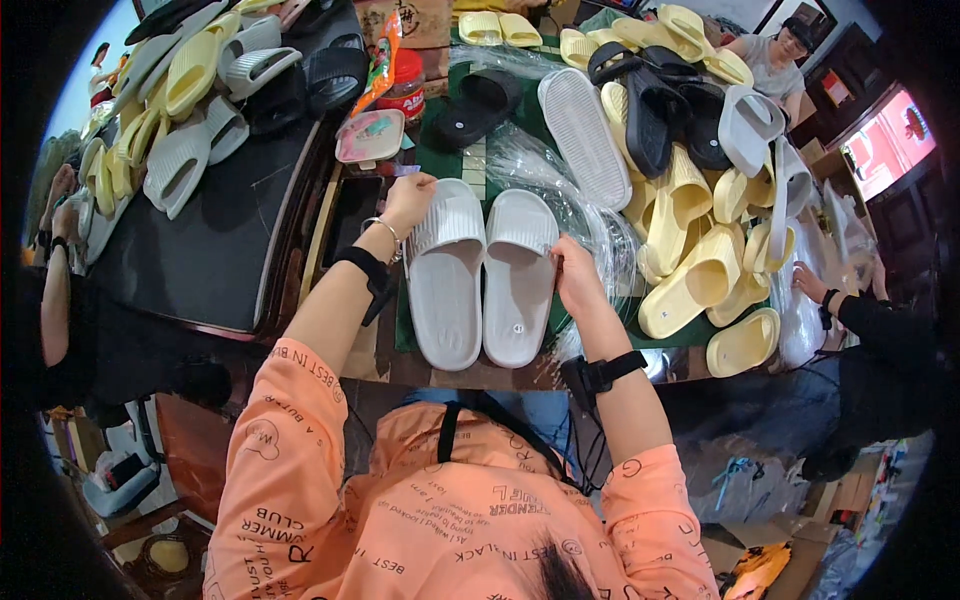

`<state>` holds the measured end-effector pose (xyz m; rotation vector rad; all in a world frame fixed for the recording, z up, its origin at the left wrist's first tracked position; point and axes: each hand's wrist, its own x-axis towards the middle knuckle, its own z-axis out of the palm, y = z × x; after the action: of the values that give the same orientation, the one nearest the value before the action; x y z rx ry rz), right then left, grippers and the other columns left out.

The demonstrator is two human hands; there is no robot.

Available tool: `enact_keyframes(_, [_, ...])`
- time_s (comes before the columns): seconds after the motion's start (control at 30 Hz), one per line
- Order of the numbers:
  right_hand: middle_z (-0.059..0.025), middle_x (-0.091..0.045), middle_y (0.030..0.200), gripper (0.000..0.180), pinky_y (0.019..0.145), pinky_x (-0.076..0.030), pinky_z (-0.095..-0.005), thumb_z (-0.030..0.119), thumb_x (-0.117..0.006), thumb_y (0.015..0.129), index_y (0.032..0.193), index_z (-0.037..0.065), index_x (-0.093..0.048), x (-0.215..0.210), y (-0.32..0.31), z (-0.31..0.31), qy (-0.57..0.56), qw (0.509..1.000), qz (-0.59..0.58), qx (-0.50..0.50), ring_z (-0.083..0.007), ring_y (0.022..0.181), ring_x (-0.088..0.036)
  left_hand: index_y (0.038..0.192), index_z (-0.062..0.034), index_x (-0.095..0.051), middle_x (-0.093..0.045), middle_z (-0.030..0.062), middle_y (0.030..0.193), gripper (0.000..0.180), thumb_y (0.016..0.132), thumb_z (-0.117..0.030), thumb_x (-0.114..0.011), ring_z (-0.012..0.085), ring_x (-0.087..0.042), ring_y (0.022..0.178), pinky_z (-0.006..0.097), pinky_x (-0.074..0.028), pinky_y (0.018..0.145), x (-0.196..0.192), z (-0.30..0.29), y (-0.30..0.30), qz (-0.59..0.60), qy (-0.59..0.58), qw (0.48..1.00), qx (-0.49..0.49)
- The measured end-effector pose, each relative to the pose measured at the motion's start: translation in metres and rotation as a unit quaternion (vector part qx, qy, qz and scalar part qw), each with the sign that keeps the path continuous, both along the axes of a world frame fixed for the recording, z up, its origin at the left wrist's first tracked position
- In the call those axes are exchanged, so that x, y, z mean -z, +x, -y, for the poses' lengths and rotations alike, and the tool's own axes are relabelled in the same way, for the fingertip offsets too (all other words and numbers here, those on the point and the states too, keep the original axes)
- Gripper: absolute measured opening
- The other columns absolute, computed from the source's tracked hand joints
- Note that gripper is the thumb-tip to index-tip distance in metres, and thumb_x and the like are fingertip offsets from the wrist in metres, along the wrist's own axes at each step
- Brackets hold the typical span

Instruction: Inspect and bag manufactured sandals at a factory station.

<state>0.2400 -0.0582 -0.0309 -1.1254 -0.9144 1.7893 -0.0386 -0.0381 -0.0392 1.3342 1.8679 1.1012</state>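
Two light grey slide slippers lie side by side in front of me, soles down, toes pointing away. My left hand (408, 203) is closed at the outer toe edge of the left slipper (445, 310), beside its ribbed strap. My right hand (577, 272) pinches the outer strap edge of the right slipper (515, 305), which has a small round sticker at its heel. Partly under and beyond the pair are clear plastic bags (540, 165). Next to my left hand lie a dark phone-like slab (352, 225) and a small tub with a pinkish lid (370, 137).
Yellow slippers (690, 285), black ones (650, 120) and grey ones (590, 135) are heaped at right. Another slipper pile (190, 80) covers the far end of a black tabletop (215, 235) at left. A red-lidded jar (405, 85) stands behind the tub. Other people's arms (850, 310) reach in at both sides.
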Motion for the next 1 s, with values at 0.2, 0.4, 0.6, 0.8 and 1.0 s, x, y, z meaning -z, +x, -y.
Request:
enact_keyframes(0.2, [-0.0116, -0.059, 0.090, 0.025, 0.076, -0.045, -0.0300, 0.016, -0.051, 0.080, 0.094, -0.004, -0.056, -0.019, 0.004, 0.018, 0.256, 0.912, 0.317, 0.042, -0.0194, 0.084, -0.057, 0.090, -0.0026, -0.064, -0.063, 0.0115, 0.078, 0.016, 0.078, -0.007, -0.054, 0.0220, -0.061, 0.072, 0.030, -0.046, 0.065, 0.000, 0.006, 0.013, -0.166, 0.101, 0.980, -0.049])
enact_keyframes(0.4, [-0.0142, -0.061, 0.069, 0.020, 0.061, -0.046, -0.0333, 0.020, -0.060, 0.079, 0.082, 0.000, -0.061, -0.082, 0.088, 0.078, 0.286, 0.792, 0.533, 0.084, -0.0257, 0.064, -0.061, 0.093, -0.0054, -0.063, -0.060, 0.0089, 0.081, 0.016, 0.079, -0.005, -0.054, 0.0196, -0.056, 0.072, 0.032, -0.045, 0.066, -0.056, 0.081, 0.058, -0.020, 0.213, 0.977, 0.021])
enact_keyframes(0.6, [-0.0165, -0.060, 0.065, 0.026, 0.055, -0.044, -0.0348, 0.025, -0.060, 0.082, 0.082, -0.001, -0.059, -0.040, 0.107, 0.115, 0.122, 0.794, 0.594, 0.037, -0.0282, 0.059, -0.059, 0.087, 0.0003, -0.061, -0.060, 0.0159, 0.080, 0.016, 0.082, -0.014, -0.055, 0.0281, -0.058, 0.073, 0.033, -0.046, 0.067, -0.072, 0.174, 0.154, 0.156, 0.002, 0.903, 0.400])
enact_keyframes(0.8, [-0.0120, -0.058, 0.059, 0.016, 0.051, -0.041, -0.0299, 0.013, -0.061, 0.080, 0.077, -0.002, -0.060, -0.027, 0.105, 0.112, 0.167, 0.825, 0.530, 0.103, -0.0167, 0.051, -0.054, 0.092, -0.0004, -0.061, -0.062, 0.0121, 0.080, 0.016, 0.083, -0.012, -0.056, 0.0202, -0.059, 0.069, 0.029, -0.046, 0.063, -0.054, 0.170, 0.183, 0.133, -0.024, 0.902, 0.410])
enact_keyframes(1.0, [-0.0155, -0.059, 0.064, 0.019, 0.053, -0.042, -0.0350, 0.018, -0.064, 0.078, 0.075, 0.000, -0.062, -0.051, 0.106, 0.116, 0.210, 0.772, 0.593, 0.092, -0.0291, 0.057, -0.057, 0.088, -0.0012, -0.062, -0.061, 0.0147, 0.072, 0.017, 0.081, -0.015, -0.055, 0.0245, -0.060, 0.065, 0.031, -0.046, 0.060, -0.047, 0.161, 0.189, 0.186, -0.049, 0.918, 0.347])
